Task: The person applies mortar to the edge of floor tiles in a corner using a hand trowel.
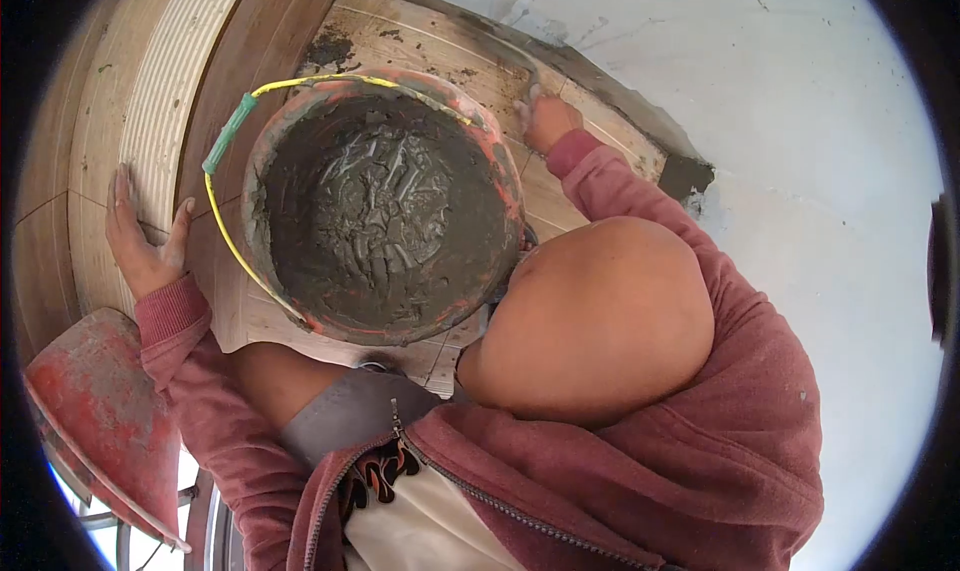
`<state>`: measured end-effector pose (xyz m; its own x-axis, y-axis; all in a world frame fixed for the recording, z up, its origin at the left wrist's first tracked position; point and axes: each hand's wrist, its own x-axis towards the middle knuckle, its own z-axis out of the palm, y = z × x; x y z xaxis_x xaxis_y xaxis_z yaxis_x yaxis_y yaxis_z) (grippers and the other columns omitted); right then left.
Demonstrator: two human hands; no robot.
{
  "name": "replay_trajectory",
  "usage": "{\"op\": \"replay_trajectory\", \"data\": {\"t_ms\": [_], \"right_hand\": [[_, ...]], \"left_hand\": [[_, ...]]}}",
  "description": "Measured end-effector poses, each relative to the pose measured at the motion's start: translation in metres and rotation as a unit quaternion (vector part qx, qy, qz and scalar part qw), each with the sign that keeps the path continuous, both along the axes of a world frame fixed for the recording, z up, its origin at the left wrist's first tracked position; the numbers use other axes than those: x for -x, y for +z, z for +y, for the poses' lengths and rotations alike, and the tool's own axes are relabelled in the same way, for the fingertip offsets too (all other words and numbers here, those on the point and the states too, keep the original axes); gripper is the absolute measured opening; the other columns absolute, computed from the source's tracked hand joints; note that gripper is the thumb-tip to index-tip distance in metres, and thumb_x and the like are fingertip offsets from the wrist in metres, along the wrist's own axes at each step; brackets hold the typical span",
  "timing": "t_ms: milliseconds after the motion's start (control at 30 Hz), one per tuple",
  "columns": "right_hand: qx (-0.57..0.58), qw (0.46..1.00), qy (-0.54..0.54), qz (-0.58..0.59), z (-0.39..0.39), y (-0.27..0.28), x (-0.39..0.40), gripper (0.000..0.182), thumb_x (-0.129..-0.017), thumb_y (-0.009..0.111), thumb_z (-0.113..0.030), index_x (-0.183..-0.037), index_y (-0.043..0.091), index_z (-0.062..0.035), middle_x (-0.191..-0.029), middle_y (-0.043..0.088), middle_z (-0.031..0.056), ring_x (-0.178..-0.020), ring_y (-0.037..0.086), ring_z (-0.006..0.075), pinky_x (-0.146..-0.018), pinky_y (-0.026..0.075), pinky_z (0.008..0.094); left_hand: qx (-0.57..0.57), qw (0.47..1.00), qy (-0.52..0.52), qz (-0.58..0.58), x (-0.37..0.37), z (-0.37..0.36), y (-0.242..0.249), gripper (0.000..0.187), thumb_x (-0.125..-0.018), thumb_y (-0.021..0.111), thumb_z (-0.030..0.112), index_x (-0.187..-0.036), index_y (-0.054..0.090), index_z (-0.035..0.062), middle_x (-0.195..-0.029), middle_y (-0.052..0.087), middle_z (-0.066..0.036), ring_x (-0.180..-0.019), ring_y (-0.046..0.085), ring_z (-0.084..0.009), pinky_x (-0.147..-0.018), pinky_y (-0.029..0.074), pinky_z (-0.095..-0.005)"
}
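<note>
A round bucket (258, 171) with a mortar-smeared red rim stands before me, holding wet grey mortar (385, 206). Its yellow wire handle with a green grip (230, 136) leans to the left. My left hand (145, 236) rests on the ribbed edge of a wood-look step, fingers spread and holding nothing. Beyond the bucket's right side, my right hand (548, 119) is closed near the floor by the wall. A thin grey tool (533, 74) reaches from its fingers towards the wall base; its handle is hidden.
A red, mortar-stained container (105, 401) lies tilted at the lower left. The pale wall (800, 221) runs along the right, with dark mortar (685, 179) at its foot. Mortar crumbs (330, 49) lie on the tiles behind the bucket. My bent knee is beside the bucket.
</note>
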<state>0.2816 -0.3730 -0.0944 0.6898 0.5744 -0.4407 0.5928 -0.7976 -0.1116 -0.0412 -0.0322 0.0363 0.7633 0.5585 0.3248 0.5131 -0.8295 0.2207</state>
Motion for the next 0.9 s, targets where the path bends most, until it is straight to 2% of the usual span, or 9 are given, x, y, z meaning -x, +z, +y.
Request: {"op": "replay_trajectory", "data": {"t_ms": [133, 233, 400, 533, 600, 633, 700, 833, 900], "right_hand": [[0.025, 0.999, 0.020, 0.016, 0.012, -0.004, -0.003, 0.038, -0.080, 0.049, -0.033, -0.097, 0.047, 0.0013, -0.082, 0.059, 0.0233, -0.078, 0.057, 0.0379, -0.066, 0.045, 0.0448], [0.024, 0.999, -0.009, 0.023, 0.018, -0.009, -0.010, 0.038, -0.080, 0.049, -0.034, -0.097, 0.047, 0.0010, -0.081, 0.059, 0.0232, -0.078, 0.058, 0.0378, -0.066, 0.045, 0.0450], [-0.048, 0.998, -0.012, -0.037, 0.015, -0.006, -0.005, 0.040, -0.081, 0.047, -0.035, -0.098, 0.047, 0.0010, -0.081, 0.059, 0.0222, -0.078, 0.057, 0.0373, -0.066, 0.045, 0.0449], [0.002, 1.000, 0.013, -0.005, 0.028, -0.005, -0.005, 0.039, -0.082, 0.045, -0.035, -0.098, 0.047, 0.0002, -0.081, 0.059, 0.0221, -0.078, 0.057, 0.0371, -0.067, 0.045, 0.0450], [-0.009, 1.000, -0.016, -0.011, 0.033, -0.014, -0.007, 0.025, -0.074, 0.051, -0.023, -0.084, 0.059, -0.0018, -0.083, 0.061, 0.0199, -0.077, 0.060, 0.0341, -0.067, 0.047, 0.0431], [-0.010, 1.000, -0.016, -0.009, 0.032, -0.016, -0.008, 0.025, -0.074, 0.051, -0.023, -0.084, 0.059, -0.0018, -0.083, 0.061, 0.0199, -0.077, 0.060, 0.0341, -0.067, 0.047, 0.0431], [0.006, 1.000, -0.018, -0.002, 0.029, -0.015, -0.008, 0.038, -0.081, 0.047, -0.036, -0.095, 0.049, -0.0014, -0.084, 0.059, 0.0211, -0.079, 0.057, 0.0366, -0.067, 0.045, 0.0450], [0.001, 1.000, -0.002, -0.003, 0.032, -0.012, 0.002, 0.039, -0.080, 0.048, -0.037, -0.096, 0.050, -0.0010, -0.083, 0.060, 0.0211, -0.080, 0.057, 0.0365, -0.068, 0.045, 0.0445], [-0.014, 1.000, 0.018, -0.018, 0.042, -0.011, 0.001, 0.026, -0.074, 0.051, -0.023, -0.083, 0.060, -0.0006, -0.085, 0.061, 0.0199, -0.080, 0.060, 0.0337, -0.069, 0.048, 0.0413]], "left_hand": [[-0.006, 1.000, -0.013, -0.010, -0.001, 0.000, -0.001, 0.072, -0.063, 0.073, 0.022, -0.124, 0.039, 0.0041, -0.123, 0.043, -0.015, -0.113, 0.040, -0.0307, -0.095, 0.030, -0.0381], [0.002, 1.000, -0.012, -0.010, 0.000, 0.000, -0.001, 0.071, -0.064, 0.072, 0.022, -0.124, 0.039, 0.0044, -0.124, 0.043, -0.015, -0.114, 0.040, -0.0307, -0.095, 0.029, -0.0381], [-0.006, 1.000, 0.001, 0.002, 0.000, 0.001, -0.001, 0.070, -0.064, 0.072, 0.022, -0.124, 0.040, 0.0050, -0.124, 0.043, -0.015, -0.114, 0.039, -0.0308, -0.096, 0.029, -0.0382], [-0.012, 1.000, 0.003, 0.008, 0.000, 0.002, -0.002, 0.070, -0.066, 0.071, 0.023, -0.125, 0.039, 0.0056, -0.124, 0.043, -0.017, -0.114, 0.040, -0.0310, -0.096, 0.030, -0.0374], [-0.019, 1.000, 0.014, 0.021, 0.000, 0.002, -0.002, 0.069, -0.066, 0.071, 0.023, -0.125, 0.039, 0.0056, -0.124, 0.043, -0.017, -0.114, 0.041, -0.0307, -0.095, 0.030, -0.0377], [-0.020, 0.999, 0.014, 0.023, 0.001, 0.002, -0.002, 0.069, -0.066, 0.071, 0.023, -0.125, 0.039, 0.0056, -0.124, 0.043, -0.017, -0.114, 0.041, -0.0307, -0.095, 0.030, -0.0377], [0.001, 1.000, 0.009, 0.009, 0.001, 0.002, -0.003, 0.069, -0.066, 0.071, 0.023, -0.125, 0.039, 0.0056, -0.124, 0.043, -0.017, -0.113, 0.041, -0.0310, -0.096, 0.030, -0.0382], [-0.005, 1.000, -0.012, -0.007, 0.001, 0.002, -0.003, 0.070, -0.064, 0.072, 0.022, -0.124, 0.040, 0.0044, -0.123, 0.043, -0.017, -0.113, 0.040, -0.0316, -0.095, 0.030, -0.0382], [0.003, 1.000, 0.005, 0.000, 0.001, 0.002, -0.003, 0.070, -0.064, 0.072, 0.022, -0.124, 0.040, 0.0037, -0.123, 0.043, -0.017, -0.113, 0.041, -0.0319, -0.095, 0.031, -0.0382]]}}
